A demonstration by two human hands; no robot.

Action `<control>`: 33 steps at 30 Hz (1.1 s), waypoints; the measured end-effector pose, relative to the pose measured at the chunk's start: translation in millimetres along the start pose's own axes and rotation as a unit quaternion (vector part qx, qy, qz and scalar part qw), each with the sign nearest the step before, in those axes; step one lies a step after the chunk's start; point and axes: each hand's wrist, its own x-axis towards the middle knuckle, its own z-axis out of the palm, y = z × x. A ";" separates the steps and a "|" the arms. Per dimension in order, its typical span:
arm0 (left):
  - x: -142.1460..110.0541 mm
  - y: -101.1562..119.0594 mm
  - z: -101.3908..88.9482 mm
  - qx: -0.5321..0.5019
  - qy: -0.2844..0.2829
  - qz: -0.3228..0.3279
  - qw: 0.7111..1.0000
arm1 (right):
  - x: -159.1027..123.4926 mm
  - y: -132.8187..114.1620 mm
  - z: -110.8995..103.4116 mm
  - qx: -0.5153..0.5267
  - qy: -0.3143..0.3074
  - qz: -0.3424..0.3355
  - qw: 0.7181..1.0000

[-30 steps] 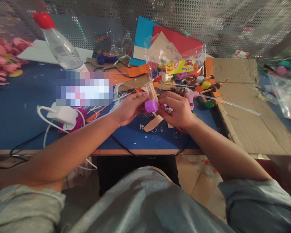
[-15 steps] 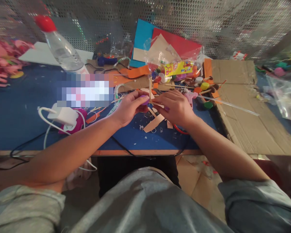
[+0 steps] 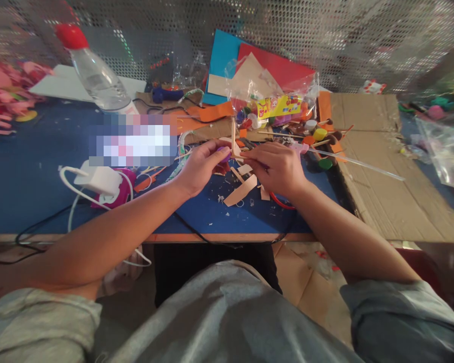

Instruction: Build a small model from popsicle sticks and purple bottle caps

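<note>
My left hand (image 3: 200,169) is closed, thumb and fingers pinching a small purple round piece (image 3: 224,153) that looks like a bottle cap. Just right of it a flat wooden stick (image 3: 233,135) stands upright; whether it is joined to the purple piece I cannot tell. My right hand (image 3: 278,167) is closed at the right end of a thin wooden strip (image 3: 239,157), which lies level between the two hands. Its fingertips are partly hidden behind the knuckles. Below the hands, cut wooden pieces (image 3: 241,190) lie on the blue tabletop (image 3: 181,217).
At the left a red-capped bottle (image 3: 98,75) stands near a white charger (image 3: 100,177) with cables. Behind the hands are a clear bag with a yellow label (image 3: 280,107), coloured caps (image 3: 320,134) and coloured sheets (image 3: 227,55). Cardboard (image 3: 393,186) covers the right side.
My right hand has drawn slightly away from the left, so more of the thin strip shows between them. The left hand has hardly moved and still pinches the purple piece.
</note>
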 end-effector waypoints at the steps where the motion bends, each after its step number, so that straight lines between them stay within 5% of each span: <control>1: -0.1 -0.1 0.0 0.001 -0.002 0.000 1.000 | -0.2 0.6 0.2 0.000 0.002 0.000 1.000; 17: 2.3 -1.0 -0.9 -0.042 0.018 -0.025 0.999 | 1.7 -2.2 -0.3 0.058 -0.010 0.030 0.998; 26: 4.4 4.5 -1.6 -0.077 0.063 -0.004 0.995 | -4.4 22.9 12.2 0.186 0.109 0.133 0.967; 33: 3.9 6.3 -1.4 -0.092 0.056 0.011 0.994 | -6.1 27.0 20.1 0.295 0.049 0.175 0.938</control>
